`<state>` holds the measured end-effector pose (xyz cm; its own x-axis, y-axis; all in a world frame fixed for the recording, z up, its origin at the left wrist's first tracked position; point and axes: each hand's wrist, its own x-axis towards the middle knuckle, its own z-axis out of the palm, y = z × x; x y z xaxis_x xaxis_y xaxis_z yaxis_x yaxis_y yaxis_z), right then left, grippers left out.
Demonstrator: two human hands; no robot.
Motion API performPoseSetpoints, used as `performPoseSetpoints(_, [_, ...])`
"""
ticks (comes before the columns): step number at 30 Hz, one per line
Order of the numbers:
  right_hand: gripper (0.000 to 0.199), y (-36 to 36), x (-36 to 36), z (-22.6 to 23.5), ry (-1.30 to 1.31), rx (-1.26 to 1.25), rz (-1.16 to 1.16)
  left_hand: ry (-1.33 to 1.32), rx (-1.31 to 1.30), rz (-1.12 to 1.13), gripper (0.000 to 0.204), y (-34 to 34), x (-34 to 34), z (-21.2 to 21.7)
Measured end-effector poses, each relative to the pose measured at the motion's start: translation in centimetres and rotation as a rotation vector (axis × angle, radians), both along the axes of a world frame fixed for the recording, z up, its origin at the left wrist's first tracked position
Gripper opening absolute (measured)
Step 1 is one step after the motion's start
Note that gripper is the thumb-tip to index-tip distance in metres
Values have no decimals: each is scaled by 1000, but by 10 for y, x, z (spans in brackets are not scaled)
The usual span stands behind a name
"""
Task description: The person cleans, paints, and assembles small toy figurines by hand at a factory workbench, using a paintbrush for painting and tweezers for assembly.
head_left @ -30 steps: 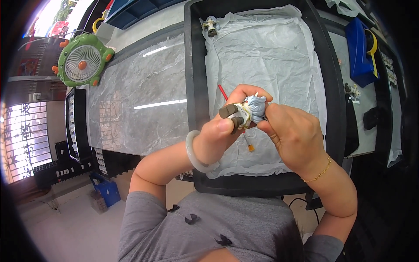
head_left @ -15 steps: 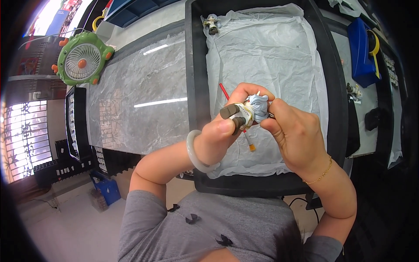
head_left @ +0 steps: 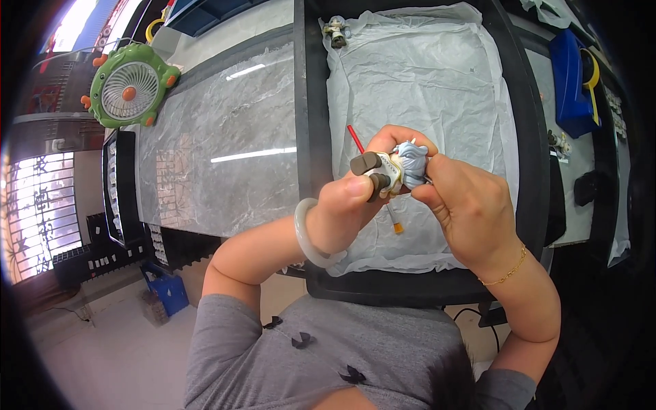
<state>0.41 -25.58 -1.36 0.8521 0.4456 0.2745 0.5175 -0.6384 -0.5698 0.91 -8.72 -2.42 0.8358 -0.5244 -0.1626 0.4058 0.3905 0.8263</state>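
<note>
My left hand (head_left: 345, 208) is closed around a small figurine (head_left: 412, 165) with pale blue-grey hair, a white outfit with gold trim and dark brown boots. It lies tilted in my grip, boots to the left and head to the right. The fingers of my right hand (head_left: 478, 208) are pinched together against the head's right side; what sits between their tips is hidden. Under my hands, a paintbrush (head_left: 354, 138) with a red handle and orange-brown bristles rests on crumpled white paper (head_left: 424, 82). Another figurine (head_left: 336, 31) lies at the paper's far left corner.
A black tray (head_left: 417, 290) with raised rims holds the paper. Left of it stretches a grey marbled tabletop (head_left: 232, 137), with a green fan (head_left: 130, 89) at its far left. On the right stand a blue tape dispenser (head_left: 572, 89) and another small figurine (head_left: 560, 142).
Both hands and the figurine have shifted slightly right in view, along with the surroundings. The figurine's head has turned a little, and the grips stay the same.
</note>
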Motion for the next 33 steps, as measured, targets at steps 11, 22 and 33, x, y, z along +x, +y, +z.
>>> performPoseSetpoints(11, [25, 2, 0, 1, 26, 47, -21, -30, 59, -18, 78, 1, 0, 1])
performPoseSetpoints(22, [20, 1, -1, 3, 87, 41, -26, -106, 158, 7, 81, -3, -2, 2])
performPoseSetpoints(33, [24, 1, 1, -4, -71, -51, -13, -183, 161, -51, 67, 2, 1, -5])
